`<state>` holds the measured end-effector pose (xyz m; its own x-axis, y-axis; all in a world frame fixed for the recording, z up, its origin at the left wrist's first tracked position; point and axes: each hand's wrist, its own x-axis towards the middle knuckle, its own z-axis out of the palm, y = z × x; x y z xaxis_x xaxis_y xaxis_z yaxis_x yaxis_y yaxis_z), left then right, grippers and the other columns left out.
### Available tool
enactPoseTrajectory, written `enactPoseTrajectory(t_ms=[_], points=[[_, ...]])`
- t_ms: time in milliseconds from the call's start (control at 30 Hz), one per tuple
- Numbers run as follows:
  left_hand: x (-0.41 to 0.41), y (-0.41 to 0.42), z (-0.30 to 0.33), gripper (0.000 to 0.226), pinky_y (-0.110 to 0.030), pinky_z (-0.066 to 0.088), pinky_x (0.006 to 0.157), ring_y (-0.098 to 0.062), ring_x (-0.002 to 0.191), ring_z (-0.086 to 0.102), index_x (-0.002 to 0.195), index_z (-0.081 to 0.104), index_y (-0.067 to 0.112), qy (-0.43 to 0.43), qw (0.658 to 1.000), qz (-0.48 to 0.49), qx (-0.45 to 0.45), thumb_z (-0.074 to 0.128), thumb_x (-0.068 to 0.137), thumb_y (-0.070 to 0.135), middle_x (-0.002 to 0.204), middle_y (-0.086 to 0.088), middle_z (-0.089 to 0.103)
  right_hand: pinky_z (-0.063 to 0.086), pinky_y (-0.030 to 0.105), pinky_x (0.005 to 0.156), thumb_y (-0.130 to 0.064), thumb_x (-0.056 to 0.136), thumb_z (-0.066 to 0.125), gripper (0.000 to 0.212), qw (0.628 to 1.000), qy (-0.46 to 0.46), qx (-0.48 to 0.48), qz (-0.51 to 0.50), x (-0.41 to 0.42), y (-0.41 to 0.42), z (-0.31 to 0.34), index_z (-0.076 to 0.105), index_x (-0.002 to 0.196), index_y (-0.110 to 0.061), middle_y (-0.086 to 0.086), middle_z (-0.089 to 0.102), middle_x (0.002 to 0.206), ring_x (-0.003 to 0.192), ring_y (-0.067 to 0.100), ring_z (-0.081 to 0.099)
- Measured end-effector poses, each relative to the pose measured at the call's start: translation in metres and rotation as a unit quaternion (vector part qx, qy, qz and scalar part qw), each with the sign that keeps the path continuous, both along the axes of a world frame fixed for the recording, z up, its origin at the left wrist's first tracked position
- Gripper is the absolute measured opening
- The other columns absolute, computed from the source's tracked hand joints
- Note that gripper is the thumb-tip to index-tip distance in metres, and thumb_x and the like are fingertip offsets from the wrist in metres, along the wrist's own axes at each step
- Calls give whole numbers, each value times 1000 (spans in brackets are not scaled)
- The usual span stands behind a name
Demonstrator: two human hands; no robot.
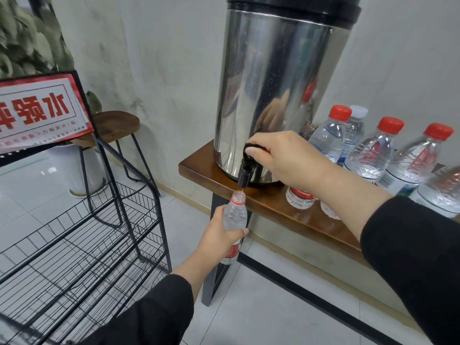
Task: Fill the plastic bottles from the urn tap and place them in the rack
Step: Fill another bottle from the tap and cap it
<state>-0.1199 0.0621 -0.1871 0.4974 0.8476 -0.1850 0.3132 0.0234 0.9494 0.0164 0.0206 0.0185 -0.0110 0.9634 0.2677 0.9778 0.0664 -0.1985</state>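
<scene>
A tall steel urn (271, 78) stands on a wooden table (206, 174). Its black tap (245, 174) juts over the table's front edge. My right hand (281, 155) grips the tap's black lever from the right. My left hand (220, 234) holds an uncapped clear plastic bottle (235, 215) upright, its open mouth directly under the spout. A thin stream of water falls from the spout into the bottle's mouth. The black wire rack (82, 235) stands on the floor at lower left, and its visible shelves hold no bottles.
Several capped clear bottles (368, 155) with red caps crowd the table right of the urn. A red-and-white sign (39, 108) tops the rack. Behind it are a wooden stool (114, 125) and a potted plant (27, 33). The floor is pale tile.
</scene>
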Motion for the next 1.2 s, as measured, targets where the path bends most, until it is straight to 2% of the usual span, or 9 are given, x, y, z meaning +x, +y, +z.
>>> enactPoseTrajectory(t_ms=[100, 167, 267, 367, 433, 633, 900, 1033, 1200], points=[[-2, 1, 1, 70, -38, 48, 101, -23, 121, 57, 144, 37, 33, -3, 1000, -5, 3, 79, 88, 31, 134, 3, 57, 51, 40, 75, -41, 106, 37, 32, 999, 27, 9, -37, -4, -3, 0, 61, 109, -20, 0, 65, 91, 85, 22, 62], [-4, -1, 3, 70, -36, 47, 100, -22, 122, 56, 144, 37, 33, -4, 1000, -7, 6, 79, 88, 30, 133, 4, 56, 48, 38, 77, -31, 107, 30, 34, 993, 84, 59, -65, -3, -15, -7, 60, 116, -17, 0, 61, 89, 86, 24, 61], [-9, -6, 3, 68, -37, 46, 102, -21, 122, 55, 143, 38, 34, -3, 1000, -16, 2, 79, 88, 29, 133, 5, 56, 42, 28, 80, -24, 106, 31, 36, 972, 193, 81, -107, 3, -43, -21, 56, 132, -25, -7, 59, 105, 92, 9, 56], [-16, -15, 3, 69, -39, 47, 104, -22, 122, 56, 140, 40, 37, 10, 1000, -26, 8, 81, 86, 30, 130, 7, 58, 41, 22, 91, -31, 106, 36, 37, 978, 173, 56, -101, 1, -71, -34, 51, 140, -30, -15, 57, 116, 101, -2, 52], [-22, -25, 6, 66, -47, 48, 108, -21, 120, 57, 137, 43, 39, 14, 999, -35, 15, 82, 84, 33, 127, 9, 60, 41, 15, 91, -32, 103, 45, 38, 976, 192, 48, -86, -4, -85, -38, 50, 141, -34, -20, 60, 114, 103, -7, 53], [-38, -71, 37, 68, -47, 53, 102, -11, 114, 62, 126, 46, 53, -10, 994, -90, 58, 80, 67, 57, 117, 20, 65, 37, 5, 93, -23, 97, 63, 25, 978, 202, 46, -32, -35, -105, -40, 68, 121, -28, -21, 61, 114, 112, -6, 53], [-56, -126, 81, 62, -35, 55, 99, 6, 108, 61, 125, 50, 53, -63, 984, -128, 107, 83, 72, 51, 113, 27, 67, 40, 6, 91, -27, 97, 63, 22, 969, 236, 52, -45, -57, -164, -16, 68, 113, -41, -27, 63, 112, 112, -6, 56], [-60, -151, 98, 59, -26, 53, 93, 10, 107, 61, 121, 49, 58, -84, 977, -137, 139, 84, 75, 45, 112, 28, 67, 35, 5, 98, -28, 98, 60, 29, 974, 212, 64, -44, -64, -196, -5, 67, 124, -36, -28, 61, 120, 120, -8, 51], [-50, -180, 122, 62, -36, 54, 98, 3, 110, 63, 125, 51, 56, -112, 964, -176, 162, 81, 71, 49, 115, 25, 68, 28, 3, 105, -37, 100, 48, 36, 982, 177, 48, -53, -55, -242, 19, 55, 134, -44, -35, 51, 134, 128, -18, 40]])
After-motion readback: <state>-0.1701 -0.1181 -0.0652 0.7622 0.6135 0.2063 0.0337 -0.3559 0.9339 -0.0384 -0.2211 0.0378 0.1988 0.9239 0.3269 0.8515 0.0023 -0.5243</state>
